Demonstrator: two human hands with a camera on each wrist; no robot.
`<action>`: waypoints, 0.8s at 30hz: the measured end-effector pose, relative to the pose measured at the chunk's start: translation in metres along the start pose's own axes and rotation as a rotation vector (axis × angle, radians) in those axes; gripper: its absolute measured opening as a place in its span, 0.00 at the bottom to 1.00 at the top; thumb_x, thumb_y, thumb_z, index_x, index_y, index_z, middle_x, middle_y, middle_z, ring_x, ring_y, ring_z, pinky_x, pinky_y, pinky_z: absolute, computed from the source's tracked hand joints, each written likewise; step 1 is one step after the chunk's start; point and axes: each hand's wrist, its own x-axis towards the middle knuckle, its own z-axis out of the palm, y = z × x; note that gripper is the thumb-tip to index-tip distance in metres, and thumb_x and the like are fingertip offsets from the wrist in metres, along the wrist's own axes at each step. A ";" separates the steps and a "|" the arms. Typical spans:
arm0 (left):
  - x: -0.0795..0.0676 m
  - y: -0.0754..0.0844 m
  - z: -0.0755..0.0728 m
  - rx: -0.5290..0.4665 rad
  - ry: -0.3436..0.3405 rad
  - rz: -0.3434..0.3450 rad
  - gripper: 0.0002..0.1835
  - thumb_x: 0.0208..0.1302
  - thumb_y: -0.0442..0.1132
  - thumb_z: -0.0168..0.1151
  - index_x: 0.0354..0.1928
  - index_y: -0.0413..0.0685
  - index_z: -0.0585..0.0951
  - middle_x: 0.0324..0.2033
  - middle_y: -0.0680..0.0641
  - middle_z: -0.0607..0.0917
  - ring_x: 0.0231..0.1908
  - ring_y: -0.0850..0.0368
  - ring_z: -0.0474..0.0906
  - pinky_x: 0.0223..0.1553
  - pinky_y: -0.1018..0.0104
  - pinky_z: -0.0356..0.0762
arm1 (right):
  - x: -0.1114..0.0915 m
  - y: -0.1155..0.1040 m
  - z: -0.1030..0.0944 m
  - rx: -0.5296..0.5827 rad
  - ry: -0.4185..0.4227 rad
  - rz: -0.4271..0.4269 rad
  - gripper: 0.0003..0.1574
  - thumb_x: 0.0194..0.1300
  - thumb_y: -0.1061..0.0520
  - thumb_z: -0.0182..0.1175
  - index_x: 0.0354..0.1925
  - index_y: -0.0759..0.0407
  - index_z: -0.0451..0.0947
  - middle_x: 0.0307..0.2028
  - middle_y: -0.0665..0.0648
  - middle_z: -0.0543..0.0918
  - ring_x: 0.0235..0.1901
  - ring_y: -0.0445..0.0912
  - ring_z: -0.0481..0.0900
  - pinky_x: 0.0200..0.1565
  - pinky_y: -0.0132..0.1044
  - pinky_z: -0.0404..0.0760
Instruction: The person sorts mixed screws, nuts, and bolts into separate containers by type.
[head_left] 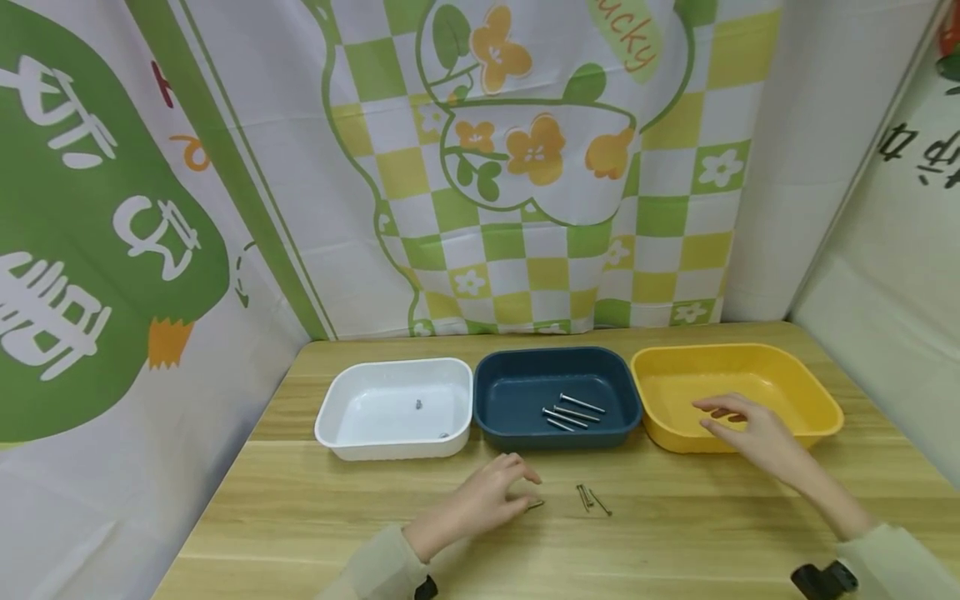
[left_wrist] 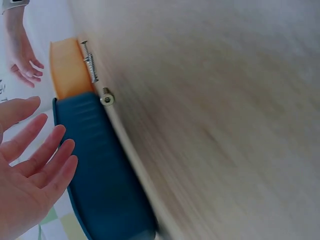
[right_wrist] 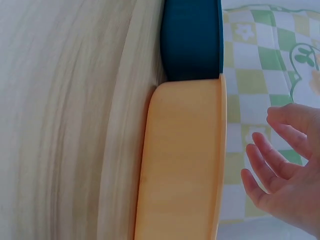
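My left hand (head_left: 491, 493) hovers over the table in front of the blue bin (head_left: 517, 435), its fingers loosely bent with nothing between them. Just by its thumb lies a short bolt (head_left: 535, 504); in the left wrist view this bolt (left_wrist: 107, 97) shows a round head with a socket. A little to the right are several thin screws (head_left: 597, 501) in a loose cluster. Over the near side of the yellow bin (head_left: 813, 421) my right hand (head_left: 757, 433) hangs with relaxed, spread fingers and holds nothing. In the right wrist view, the right hand (right_wrist: 290, 165) is beside the yellow bin's rim.
Several long screws (head_left: 576, 412) lie inside the blue bin. On the left, the white bin (head_left: 393, 451) holds small metal pieces (head_left: 418, 404). The three bins stand side by side along the back of the wooden table (head_left: 300, 517), before a patterned cloth (head_left: 525, 267).
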 end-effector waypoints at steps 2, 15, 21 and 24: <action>0.000 -0.001 0.001 0.016 -0.022 -0.014 0.12 0.58 0.41 0.62 0.44 0.48 0.79 0.41 0.53 0.79 0.46 0.60 0.74 0.50 0.70 0.71 | -0.003 0.002 -0.003 -0.001 0.007 0.013 0.13 0.57 0.62 0.61 0.43 0.65 0.79 0.37 0.63 0.81 0.36 0.23 0.69 0.37 0.20 0.69; -0.002 -0.015 0.012 0.078 -0.097 -0.009 0.12 0.54 0.40 0.64 0.41 0.48 0.80 0.37 0.54 0.79 0.41 0.63 0.75 0.45 0.75 0.72 | -0.016 0.021 -0.010 0.000 0.049 0.055 0.14 0.54 0.61 0.65 0.40 0.66 0.80 0.36 0.37 0.79 0.37 0.16 0.64 0.39 0.14 0.63; -0.001 -0.019 0.015 0.071 -0.096 -0.001 0.11 0.52 0.40 0.65 0.39 0.48 0.80 0.33 0.55 0.79 0.37 0.66 0.75 0.41 0.78 0.71 | -0.022 0.025 -0.012 0.019 0.072 0.045 0.14 0.51 0.63 0.66 0.38 0.68 0.79 0.37 0.22 0.69 0.38 0.14 0.61 0.38 0.13 0.62; -0.001 -0.020 0.017 0.063 -0.093 0.004 0.10 0.52 0.39 0.66 0.37 0.47 0.80 0.32 0.55 0.78 0.35 0.67 0.74 0.40 0.78 0.71 | -0.024 0.027 -0.013 0.012 0.069 0.054 0.14 0.51 0.62 0.66 0.38 0.67 0.79 0.36 0.21 0.68 0.38 0.14 0.61 0.37 0.15 0.63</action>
